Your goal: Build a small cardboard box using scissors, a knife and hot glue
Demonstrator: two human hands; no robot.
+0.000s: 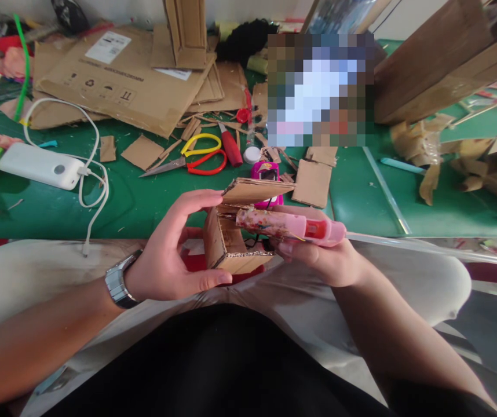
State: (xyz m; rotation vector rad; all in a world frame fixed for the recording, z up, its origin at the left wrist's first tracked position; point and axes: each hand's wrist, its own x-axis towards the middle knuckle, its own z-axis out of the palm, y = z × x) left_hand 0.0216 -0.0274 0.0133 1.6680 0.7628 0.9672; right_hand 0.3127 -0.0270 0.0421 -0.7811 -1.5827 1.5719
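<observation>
My left hand [168, 249] is wrapped round a small cardboard box [248, 260] with one side open, its thumb along the near wall and fingers at the far side. A cardboard flap [257, 189] stands out at the box's far edge. In my right hand [318, 260] I grip a pink hot glue gun [270, 223]. Its nozzle points left into the box, close to the inner corner; I cannot tell whether it touches. A clear glue stick [409, 248] extends right from the gun's rear. The box is held over my lap at the table's front edge.
On the green table [139, 208] lie scissors [187, 162], a red-handled tool [230, 145], a white power bank [42, 166] with its cable, and a pink tape measure [266, 172]. Flattened cardboard [122, 81] covers the back left. A tall cardboard piece [439, 63] stands at right.
</observation>
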